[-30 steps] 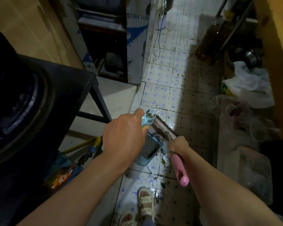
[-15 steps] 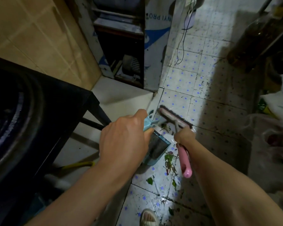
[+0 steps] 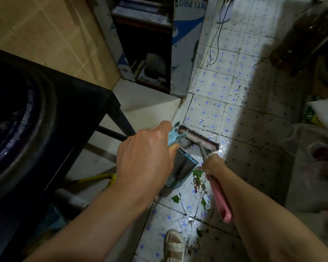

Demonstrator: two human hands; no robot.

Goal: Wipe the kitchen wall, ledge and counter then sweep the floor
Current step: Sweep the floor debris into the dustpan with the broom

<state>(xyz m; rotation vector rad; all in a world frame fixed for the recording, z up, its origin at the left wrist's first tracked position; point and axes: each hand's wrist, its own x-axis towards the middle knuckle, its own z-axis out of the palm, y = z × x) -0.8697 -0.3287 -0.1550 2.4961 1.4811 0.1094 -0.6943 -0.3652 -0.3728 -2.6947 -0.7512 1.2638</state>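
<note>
My left hand (image 3: 146, 156) grips the light-blue handle of a dustpan (image 3: 180, 167), whose pan rests on the tiled floor (image 3: 212, 103) just below the hand. My right hand (image 3: 213, 164) grips a pink-handled broom (image 3: 219, 197). Its brush head (image 3: 197, 138) lies on the floor beyond the dustpan, close to the white step. Green leaves and bits of debris (image 3: 198, 178) are scattered on the tiles between the pan and my sandalled foot (image 3: 174, 244).
A black table (image 3: 80, 103) with a dark round pan stands at the left, a white step (image 3: 150, 103) behind it. A yellow tube (image 3: 95, 179) lies under the table. Plastic bags (image 3: 322, 148) and a brown bottle (image 3: 303, 35) crowd the right side. A cable (image 3: 216, 40) trails on the floor.
The brush head has moved away from me, from beside the dustpan out to the tiles by the white step. The view has shifted forward; the dustpan stays under my left hand.
</note>
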